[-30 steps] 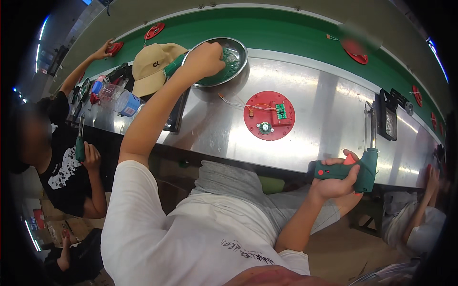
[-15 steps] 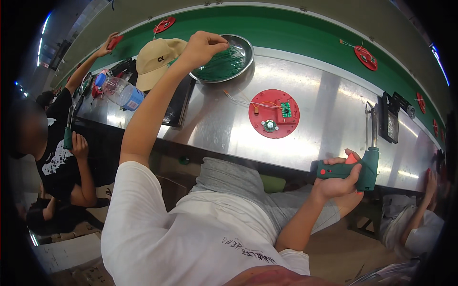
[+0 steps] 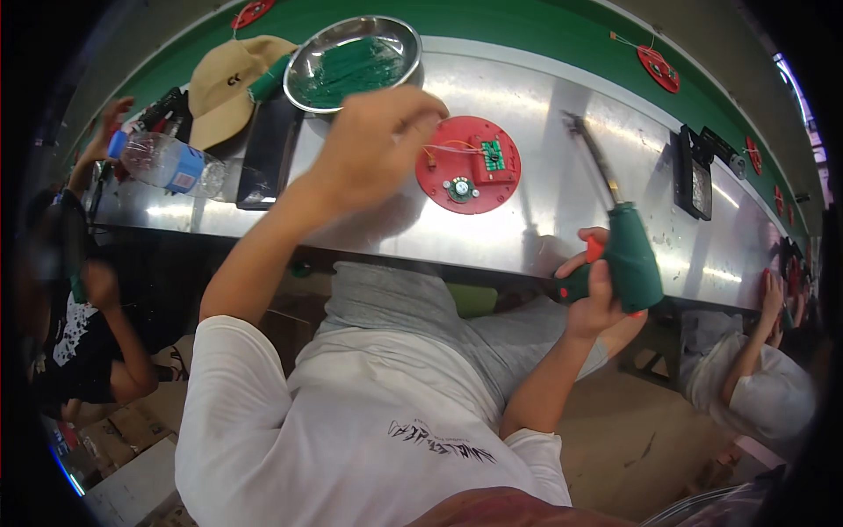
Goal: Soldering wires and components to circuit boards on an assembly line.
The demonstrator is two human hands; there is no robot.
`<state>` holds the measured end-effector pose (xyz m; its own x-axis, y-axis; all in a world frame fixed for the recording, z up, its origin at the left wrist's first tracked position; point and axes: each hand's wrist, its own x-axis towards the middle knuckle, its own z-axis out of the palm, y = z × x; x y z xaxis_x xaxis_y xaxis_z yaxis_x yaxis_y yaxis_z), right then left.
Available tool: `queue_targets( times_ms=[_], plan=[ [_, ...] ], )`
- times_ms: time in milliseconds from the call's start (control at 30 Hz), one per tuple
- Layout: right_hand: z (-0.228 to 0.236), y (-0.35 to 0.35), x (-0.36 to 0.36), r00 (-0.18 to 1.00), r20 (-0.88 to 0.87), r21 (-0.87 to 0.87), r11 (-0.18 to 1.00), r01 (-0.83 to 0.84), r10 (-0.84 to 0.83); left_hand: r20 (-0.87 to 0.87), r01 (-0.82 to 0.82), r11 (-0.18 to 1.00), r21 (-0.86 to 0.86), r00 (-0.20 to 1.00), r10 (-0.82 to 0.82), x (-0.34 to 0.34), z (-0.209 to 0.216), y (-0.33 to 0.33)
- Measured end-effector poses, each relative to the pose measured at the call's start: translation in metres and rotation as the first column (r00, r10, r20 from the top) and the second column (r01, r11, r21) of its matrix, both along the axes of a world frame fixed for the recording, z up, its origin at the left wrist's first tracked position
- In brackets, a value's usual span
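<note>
My left hand (image 3: 373,149) is over the steel table, its fingers pinched together beside a round red plate (image 3: 500,195). Whatever sits in that pinch is too small to see. On the red plate are a small green circuit board (image 3: 493,155), a round part with screws and thin orange and white wires. Behind my left hand stands a steel bowl (image 3: 416,54) of thin green wires (image 3: 351,68). My right hand (image 3: 597,297) grips a green soldering gun (image 3: 634,255) with a red trigger at the table's front edge, its metal tip pointing up and away.
Left of the bowl are a beige cap (image 3: 219,92), a black flat case (image 3: 270,158) and a clear plastic bottle (image 3: 167,162) lying down. A black stand (image 3: 694,180) sits at the right. More red plates (image 3: 659,68) lie along the green back strip. Co-workers sit on both sides.
My left hand has moved from the bowl, nearer and to the right, to the red plate. The soldering gun has tilted so its tip leans left. The view has shifted.
</note>
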<state>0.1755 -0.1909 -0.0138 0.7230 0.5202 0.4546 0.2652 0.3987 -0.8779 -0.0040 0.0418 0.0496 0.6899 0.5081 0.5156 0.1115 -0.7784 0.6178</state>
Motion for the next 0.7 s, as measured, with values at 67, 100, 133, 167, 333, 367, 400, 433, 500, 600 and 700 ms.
queue_targets(
  times_ms=[67,100,133,167,333,367,400,433,500,600,700],
  plan=[
    [0.012,-0.014,-0.001,0.99,0.048,-0.146,0.982,-0.121,0.13,0.011,0.019,0.991,0.132,1.0,-0.02,0.008,-0.016,-0.022],
    [0.015,-0.019,-0.001,0.984,0.033,-0.223,0.961,-0.164,0.176,0.016,0.016,0.993,0.115,1.0,-0.018,0.01,-0.023,-0.029],
    [0.018,-0.021,0.0,0.983,0.035,-0.239,0.957,-0.166,0.179,-0.007,-0.013,0.991,0.13,1.0,0.014,0.011,-0.031,-0.035],
    [0.021,-0.023,0.001,0.973,0.069,-0.275,0.942,-0.192,0.219,-0.029,-0.036,0.988,0.147,0.999,0.041,0.014,-0.04,-0.039],
    [0.018,-0.03,0.002,0.959,0.06,-0.302,0.921,-0.247,0.277,0.004,-0.104,0.951,0.29,0.994,0.108,0.023,-0.061,-0.039],
    [0.018,-0.03,0.003,0.961,0.039,-0.3,0.921,-0.25,0.274,0.031,-0.112,0.944,0.309,0.994,0.107,0.024,-0.062,-0.038],
    [0.017,-0.029,0.003,0.963,0.018,-0.296,0.921,-0.253,0.27,0.058,-0.12,0.937,0.329,0.993,0.107,0.026,-0.063,-0.038],
    [0.017,-0.029,0.003,0.962,0.012,-0.305,0.917,-0.257,0.274,0.054,-0.122,0.94,0.319,0.992,0.11,0.026,-0.064,-0.039],
    [0.018,-0.027,0.004,0.958,0.005,-0.306,0.913,-0.271,0.286,0.017,-0.111,0.937,0.332,0.994,0.112,0.026,-0.065,-0.039],
    [0.019,-0.029,0.005,0.961,0.021,-0.378,0.892,-0.247,0.275,0.022,-0.117,0.931,0.344,0.993,0.117,0.027,-0.068,-0.037],
    [0.019,-0.03,0.009,0.959,0.009,-0.364,0.894,-0.262,0.284,0.016,-0.117,0.926,0.359,0.993,0.119,0.027,-0.071,-0.036]
  ],
)
